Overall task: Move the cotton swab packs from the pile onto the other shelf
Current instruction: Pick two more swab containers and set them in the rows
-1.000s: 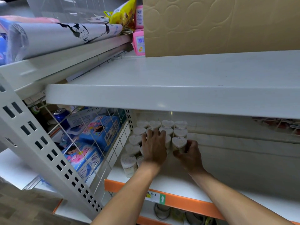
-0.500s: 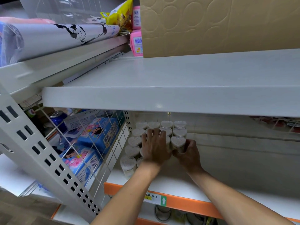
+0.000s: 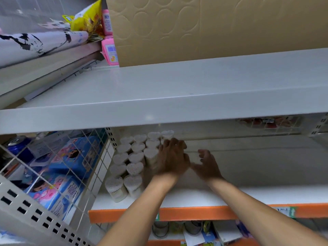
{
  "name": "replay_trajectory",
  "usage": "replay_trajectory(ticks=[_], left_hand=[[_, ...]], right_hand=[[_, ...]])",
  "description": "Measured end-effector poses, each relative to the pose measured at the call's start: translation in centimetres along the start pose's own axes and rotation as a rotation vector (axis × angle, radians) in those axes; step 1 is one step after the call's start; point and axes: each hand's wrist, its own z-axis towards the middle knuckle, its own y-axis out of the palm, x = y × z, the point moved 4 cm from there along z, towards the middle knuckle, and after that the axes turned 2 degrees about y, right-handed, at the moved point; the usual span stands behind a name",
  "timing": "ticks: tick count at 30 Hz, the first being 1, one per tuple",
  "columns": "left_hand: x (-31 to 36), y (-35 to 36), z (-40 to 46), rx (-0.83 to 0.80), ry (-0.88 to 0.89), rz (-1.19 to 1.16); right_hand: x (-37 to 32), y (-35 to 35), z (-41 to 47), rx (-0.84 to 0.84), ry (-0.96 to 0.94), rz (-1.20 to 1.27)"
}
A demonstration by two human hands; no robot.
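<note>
Smooth, faintly glossy painted-metal shelf (image 3: 177, 96); matt embossed cardboard box (image 3: 213, 27); clear-plastic cotton swab packs (image 3: 134, 167).

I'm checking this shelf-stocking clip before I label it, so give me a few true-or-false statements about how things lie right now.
1. The white heart-topped cotton swab packs stand at the left end of the orange-edged white shelf. True.
2. The right hand grips one of the packs. False: it hovers beside them with loosely spread fingers and holds nothing.
3. The left hand is against the right side of the group of packs. True.
4. The brown embossed cardboard box stands on the same shelf as the packs. False: it stands on the grey shelf above.
5. A solid wall closes off the packs on their left. False: a white wire grid stands there, with blue boxes behind it.
</note>
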Motion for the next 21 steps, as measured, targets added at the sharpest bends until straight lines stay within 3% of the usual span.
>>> replay_trajectory(ticks=[8,12,21], left_hand=[[8.6,3.9,0.4,-0.092,0.106,-0.121],[12.8,6.0,0.4,-0.198,0.055,-0.231],[24.1,10.0,0.6,-0.379,0.078,-0.23]], right_hand=[[4.4,-9.7,-1.8,0.084,0.17,0.047],[6.5,-14.6,-2.5,0.111,0.239,0.059],[11.3,-25.9,-5.5,0.162,0.273,0.09]])
